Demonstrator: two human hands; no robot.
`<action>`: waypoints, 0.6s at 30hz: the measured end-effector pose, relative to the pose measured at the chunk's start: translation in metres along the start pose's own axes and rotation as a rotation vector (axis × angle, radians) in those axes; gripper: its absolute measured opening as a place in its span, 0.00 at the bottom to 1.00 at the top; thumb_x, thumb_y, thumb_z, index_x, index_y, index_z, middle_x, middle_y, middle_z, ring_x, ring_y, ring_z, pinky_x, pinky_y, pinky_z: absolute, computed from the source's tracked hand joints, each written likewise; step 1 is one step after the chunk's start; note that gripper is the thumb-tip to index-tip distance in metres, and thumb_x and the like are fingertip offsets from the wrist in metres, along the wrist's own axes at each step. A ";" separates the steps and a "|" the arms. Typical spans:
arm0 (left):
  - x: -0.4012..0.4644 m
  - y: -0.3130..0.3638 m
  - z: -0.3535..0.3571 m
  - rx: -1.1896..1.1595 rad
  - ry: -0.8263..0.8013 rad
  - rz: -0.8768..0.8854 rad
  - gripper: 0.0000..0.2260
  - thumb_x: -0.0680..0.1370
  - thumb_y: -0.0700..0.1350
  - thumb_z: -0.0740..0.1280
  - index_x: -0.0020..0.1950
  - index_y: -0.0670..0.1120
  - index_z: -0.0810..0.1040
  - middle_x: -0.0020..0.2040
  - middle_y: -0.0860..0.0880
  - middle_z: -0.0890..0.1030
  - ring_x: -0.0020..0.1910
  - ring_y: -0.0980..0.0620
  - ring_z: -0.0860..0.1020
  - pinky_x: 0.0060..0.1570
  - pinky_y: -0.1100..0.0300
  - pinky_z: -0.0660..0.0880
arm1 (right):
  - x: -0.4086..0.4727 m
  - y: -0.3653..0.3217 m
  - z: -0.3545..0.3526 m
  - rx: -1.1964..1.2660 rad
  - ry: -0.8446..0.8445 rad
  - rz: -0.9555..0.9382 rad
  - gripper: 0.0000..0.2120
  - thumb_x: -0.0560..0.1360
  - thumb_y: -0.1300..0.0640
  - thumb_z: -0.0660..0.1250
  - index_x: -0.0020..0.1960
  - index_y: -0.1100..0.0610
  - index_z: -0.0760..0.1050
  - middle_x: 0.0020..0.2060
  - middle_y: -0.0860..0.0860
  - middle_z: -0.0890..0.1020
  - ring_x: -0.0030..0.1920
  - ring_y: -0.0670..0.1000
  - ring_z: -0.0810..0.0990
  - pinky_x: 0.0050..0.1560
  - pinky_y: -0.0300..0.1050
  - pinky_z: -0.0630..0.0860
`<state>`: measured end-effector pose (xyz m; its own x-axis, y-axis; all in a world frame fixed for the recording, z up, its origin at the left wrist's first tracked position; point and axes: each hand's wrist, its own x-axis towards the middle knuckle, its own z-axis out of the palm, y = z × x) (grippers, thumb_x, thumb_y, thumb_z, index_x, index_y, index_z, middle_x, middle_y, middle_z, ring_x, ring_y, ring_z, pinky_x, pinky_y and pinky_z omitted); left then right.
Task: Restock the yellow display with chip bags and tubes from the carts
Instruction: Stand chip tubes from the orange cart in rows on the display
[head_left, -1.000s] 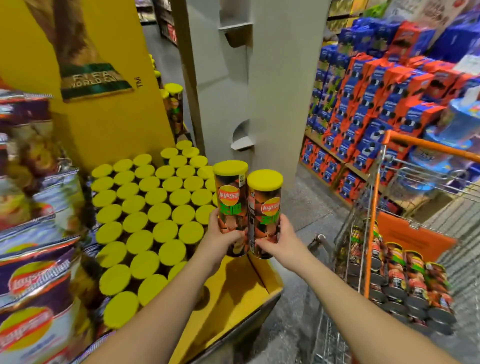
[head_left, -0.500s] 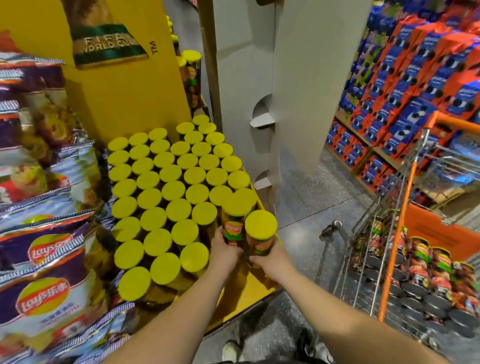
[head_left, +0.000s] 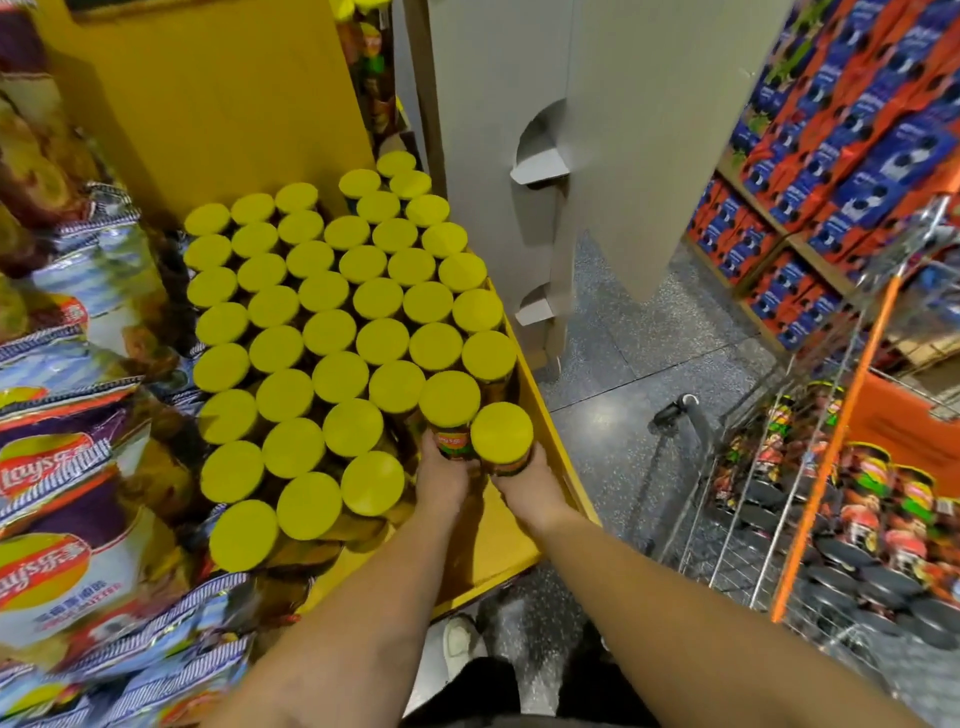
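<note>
at the near right corner of the yellow display (head_left: 524, 540), each hand grips one chip tube low on its body: the left hand (head_left: 441, 480) holds the left tube (head_left: 450, 400), the right hand (head_left: 524, 486) the right tube (head_left: 502, 434). gripping low probably keeps them upright as they slot beside the standing tubes (head_left: 332, 332). more tubes wait in the cart (head_left: 831, 467), well apart.

about 44 yellow-lidded tubes (head_left: 329, 331), 2 hands (head_left: 441, 480), 1 cart (head_left: 831, 457)
</note>
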<state>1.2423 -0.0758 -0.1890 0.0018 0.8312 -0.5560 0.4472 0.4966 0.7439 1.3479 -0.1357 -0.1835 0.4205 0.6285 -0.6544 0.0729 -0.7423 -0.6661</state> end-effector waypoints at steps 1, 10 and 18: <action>0.000 0.000 0.000 0.014 0.004 0.004 0.33 0.70 0.39 0.74 0.71 0.52 0.66 0.62 0.47 0.78 0.61 0.42 0.75 0.59 0.47 0.74 | 0.003 0.001 -0.002 -0.019 -0.007 0.008 0.38 0.75 0.59 0.69 0.78 0.53 0.52 0.68 0.57 0.73 0.64 0.60 0.74 0.59 0.51 0.74; 0.014 -0.001 0.012 0.102 0.007 -0.062 0.28 0.76 0.44 0.70 0.74 0.51 0.64 0.68 0.42 0.72 0.62 0.41 0.75 0.61 0.51 0.72 | 0.021 0.005 0.006 0.092 -0.052 0.161 0.41 0.73 0.56 0.71 0.78 0.55 0.50 0.54 0.54 0.76 0.52 0.57 0.77 0.53 0.57 0.78; 0.023 0.005 0.021 -0.246 0.085 -0.189 0.27 0.76 0.38 0.69 0.73 0.44 0.63 0.53 0.41 0.80 0.47 0.43 0.79 0.47 0.52 0.75 | 0.031 -0.007 0.007 0.175 -0.105 0.178 0.29 0.76 0.59 0.66 0.72 0.59 0.58 0.57 0.59 0.74 0.52 0.57 0.77 0.49 0.51 0.79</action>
<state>1.2633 -0.0592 -0.2060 -0.1395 0.7314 -0.6675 0.2032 0.6809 0.7036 1.3540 -0.1087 -0.2018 0.3155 0.5190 -0.7944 -0.1550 -0.7978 -0.5827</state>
